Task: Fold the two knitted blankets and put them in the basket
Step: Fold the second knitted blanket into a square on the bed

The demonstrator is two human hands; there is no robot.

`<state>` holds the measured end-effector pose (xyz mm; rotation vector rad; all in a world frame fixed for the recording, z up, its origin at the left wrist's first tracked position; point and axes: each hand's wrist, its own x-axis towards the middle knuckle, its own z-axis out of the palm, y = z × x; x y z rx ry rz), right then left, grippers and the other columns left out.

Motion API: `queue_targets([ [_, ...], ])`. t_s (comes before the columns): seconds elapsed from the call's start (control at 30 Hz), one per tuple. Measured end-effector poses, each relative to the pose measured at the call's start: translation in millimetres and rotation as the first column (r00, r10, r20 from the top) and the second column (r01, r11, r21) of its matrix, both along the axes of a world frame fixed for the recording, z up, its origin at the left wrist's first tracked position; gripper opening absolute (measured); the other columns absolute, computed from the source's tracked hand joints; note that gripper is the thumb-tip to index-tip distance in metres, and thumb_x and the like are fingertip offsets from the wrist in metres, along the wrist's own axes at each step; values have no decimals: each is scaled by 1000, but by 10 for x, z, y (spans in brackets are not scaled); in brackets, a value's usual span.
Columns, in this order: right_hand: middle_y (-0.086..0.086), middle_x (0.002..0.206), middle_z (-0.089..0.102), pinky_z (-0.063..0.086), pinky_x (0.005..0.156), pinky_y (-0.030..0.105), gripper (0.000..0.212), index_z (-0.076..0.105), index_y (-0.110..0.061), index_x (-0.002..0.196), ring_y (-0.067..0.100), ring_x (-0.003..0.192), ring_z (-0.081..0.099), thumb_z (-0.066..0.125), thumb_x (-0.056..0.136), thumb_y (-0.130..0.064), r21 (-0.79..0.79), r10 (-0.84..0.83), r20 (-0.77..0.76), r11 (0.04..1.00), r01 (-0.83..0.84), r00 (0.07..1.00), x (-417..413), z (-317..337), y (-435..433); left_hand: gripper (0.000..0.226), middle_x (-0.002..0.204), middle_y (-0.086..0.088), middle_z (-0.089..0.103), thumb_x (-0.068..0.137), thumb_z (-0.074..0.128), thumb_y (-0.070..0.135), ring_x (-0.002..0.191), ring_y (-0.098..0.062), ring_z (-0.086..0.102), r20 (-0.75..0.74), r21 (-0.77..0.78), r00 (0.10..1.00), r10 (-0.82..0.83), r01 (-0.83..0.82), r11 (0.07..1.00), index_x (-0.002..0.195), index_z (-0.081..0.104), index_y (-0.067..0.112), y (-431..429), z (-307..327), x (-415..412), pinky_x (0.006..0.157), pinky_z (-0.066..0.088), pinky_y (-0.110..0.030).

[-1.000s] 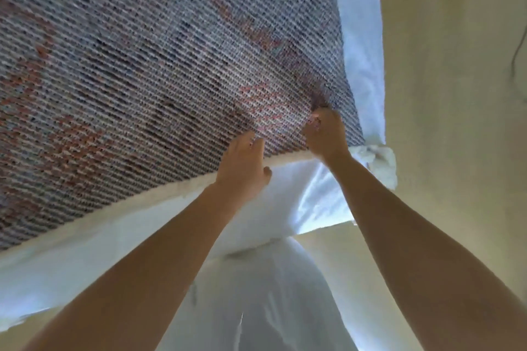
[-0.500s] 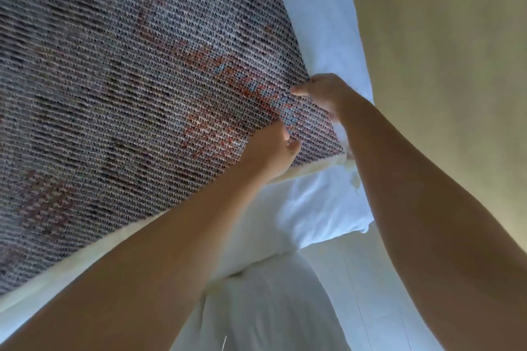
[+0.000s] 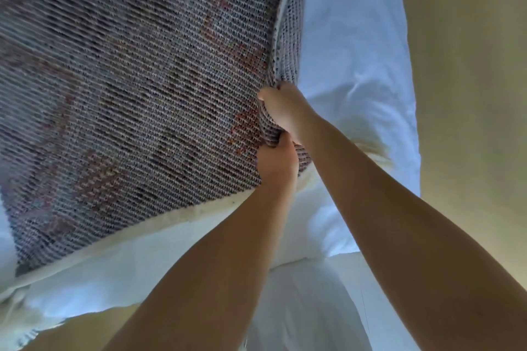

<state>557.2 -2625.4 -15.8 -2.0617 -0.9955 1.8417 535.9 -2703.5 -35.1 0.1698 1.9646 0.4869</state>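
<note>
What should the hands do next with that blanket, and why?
Probably carry the gripped edge leftward across the knitted blanket to lay down a first fold. The left hand and the right hand both grip its right edge, which is bunched and raised off the white bedding. The rest of it lies spread out and unfolded.

A grey-and-red knitted blanket [image 3: 128, 94] lay spread over the white bed [image 3: 356, 65], its cream border running along the bed's near edge. Toward the bed's right edge, the blanket's side stood raised and turned over. The right hand [image 3: 282, 108] gripped that raised fold with curled fingers. The left hand [image 3: 278, 162] pinched the bunched knit just beside it, nearer the near edge.
</note>
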Motion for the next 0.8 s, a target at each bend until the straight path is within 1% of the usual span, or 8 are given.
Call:
queue_targets([
  [0.07,12,75,56,44,67,40,18,56,-4,88,27,71,52,48,89,-20,42,50,-1,998,-50,999,-222,41,-45,17,69,0,56,86,58,24,70,-24,59,-81,13,996,-42,43,999,86,59,7,-100,27,-285,64,42,-31],
  [0.13,24,97,65,51,80,49,28,59,2,105,38,88,62,49,91,-19,59,86,-12,995,-86,996,-468,88,-119,8,65,4,52,81,59,16,70,-24,57,-158,11,976,-152,156,988,86,56,10,-219,54,-632,63,40,-30],
  [0.2,24,104,65,52,81,46,30,58,1,110,39,95,62,51,92,-22,82,141,-31,987,-138,990,-755,113,-206,12,66,2,53,76,60,13,68,-26,57,-199,1,946,-257,262,965,85,52,13,-355,67,-1045,60,44,-32],
  [0.33,21,100,60,49,77,42,36,55,0,113,32,84,58,51,94,-30,124,272,-34,956,-266,962,-1474,167,-400,15,67,0,53,77,58,13,63,-24,53,-274,-49,879,-390,392,919,87,47,15,-681,178,-1933,53,41,-30],
  [0.53,28,116,57,48,90,58,38,51,-1,118,45,107,54,50,95,-30,91,378,-25,923,-374,926,-2726,172,-774,18,79,0,60,79,57,13,72,-24,55,-216,-18,951,-220,222,975,95,52,16,-1391,283,-3068,55,42,-31],
  [0.63,16,92,52,48,85,60,38,50,3,112,45,93,57,50,95,-31,49,426,14,903,-426,905,-3290,132,-1004,12,87,-7,60,88,47,11,75,-28,55,-179,-19,973,-145,144,989,100,49,11,-1651,224,-3547,58,41,-33],
  [0.73,10,89,51,51,83,58,30,54,-5,105,27,80,53,50,95,-32,47,394,69,916,-397,917,-3777,54,-1167,12,90,-10,54,92,41,12,79,-29,52,-167,-53,982,-94,86,995,104,44,8,-1844,173,-4000,64,40,-35],
  [0.8,7,84,53,52,83,56,21,53,-11,95,27,80,57,50,95,-31,46,383,91,921,-388,919,-4030,1,-1248,14,91,-8,52,92,44,13,82,-28,53,-107,-60,993,-42,35,998,106,42,11,-1899,139,-4242,69,45,-37],
])
